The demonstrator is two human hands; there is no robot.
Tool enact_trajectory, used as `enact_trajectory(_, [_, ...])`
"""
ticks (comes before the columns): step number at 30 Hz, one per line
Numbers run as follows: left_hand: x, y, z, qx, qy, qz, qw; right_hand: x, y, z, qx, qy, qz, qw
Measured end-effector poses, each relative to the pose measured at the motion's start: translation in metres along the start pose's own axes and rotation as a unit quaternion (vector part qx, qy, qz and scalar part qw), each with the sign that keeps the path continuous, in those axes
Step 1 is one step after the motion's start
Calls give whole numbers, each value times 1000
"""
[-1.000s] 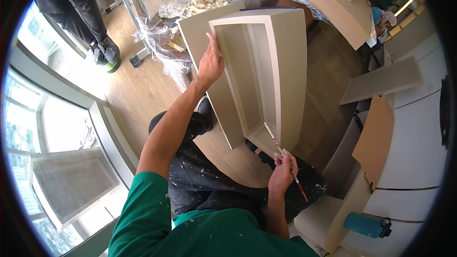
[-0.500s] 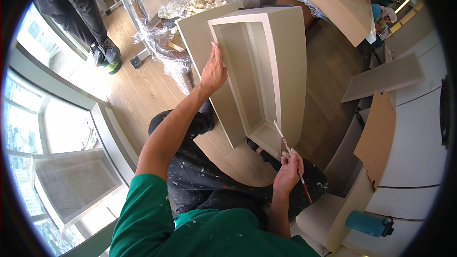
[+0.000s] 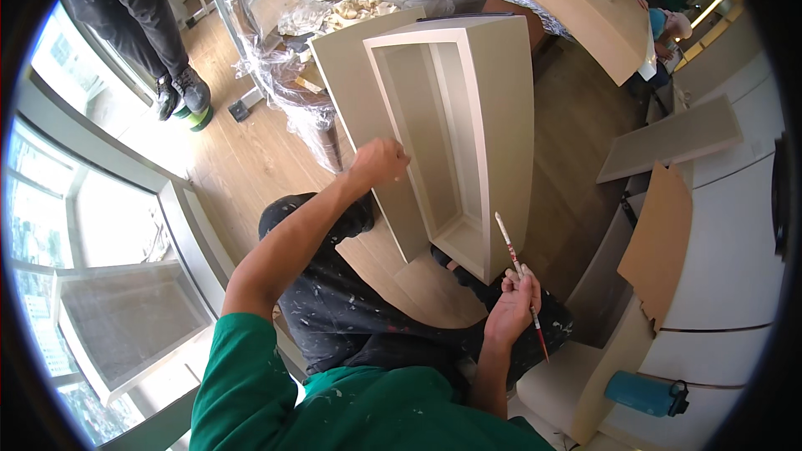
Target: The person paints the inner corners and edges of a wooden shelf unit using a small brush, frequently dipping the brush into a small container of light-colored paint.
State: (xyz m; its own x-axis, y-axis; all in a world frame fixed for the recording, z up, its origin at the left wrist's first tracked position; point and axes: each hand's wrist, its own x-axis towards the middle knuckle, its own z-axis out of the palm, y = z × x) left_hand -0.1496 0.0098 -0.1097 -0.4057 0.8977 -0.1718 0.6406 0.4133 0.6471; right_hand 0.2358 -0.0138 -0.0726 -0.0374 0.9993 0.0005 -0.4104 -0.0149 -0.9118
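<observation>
A cream-coloured open drawer box (image 3: pixel 505 142) stands tilted in front of me, its hollow side turned toward me. Along its left edge lies a flat cream panel (image 3: pixel 359 83). My left hand (image 3: pixel 381 161) is closed at the left rim of the box, fingers curled under; whether it touches the rim or holds anything small is hidden. In my right hand (image 3: pixel 512 305) is a thin paintbrush (image 3: pixel 507 238), its pale tip pointing up near the lower right corner of the box and its dark red end hanging below my fingers.
Behind the box is a plastic-wrapped table (image 3: pixel 284 75) with crumpled scraps. A person's legs (image 3: pixel 138 12) stand at upper left, on a green-rimmed bucket; another person (image 3: pixel 668 27) is at far right. Nearby are a torn cardboard sheet (image 3: pixel 657 246), a blue bottle (image 3: pixel 639 393) and a window-side panel (image 3: pixel 134 326).
My left hand has slid down the left rim toward me, and its outstretched fingers have curled closed. My right hand has moved slightly right with the paintbrush, its tip now off the box edge.
</observation>
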Motion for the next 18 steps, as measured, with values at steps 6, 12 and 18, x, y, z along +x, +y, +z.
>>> enact_trajectory(6, [45, -53, -55, -679, -16, -189, 709, 1, -4, -19, -25, -18, 7, 1000])
enact_trajectory(12, [72, -35, -55, -677, -121, -240, 685, -4, -9, -3, -15, -7, -6, 1000])
enact_trajectory(18, [88, -30, -61, -669, -119, -253, 689, -3, -8, -2, -19, -28, -6, 999])
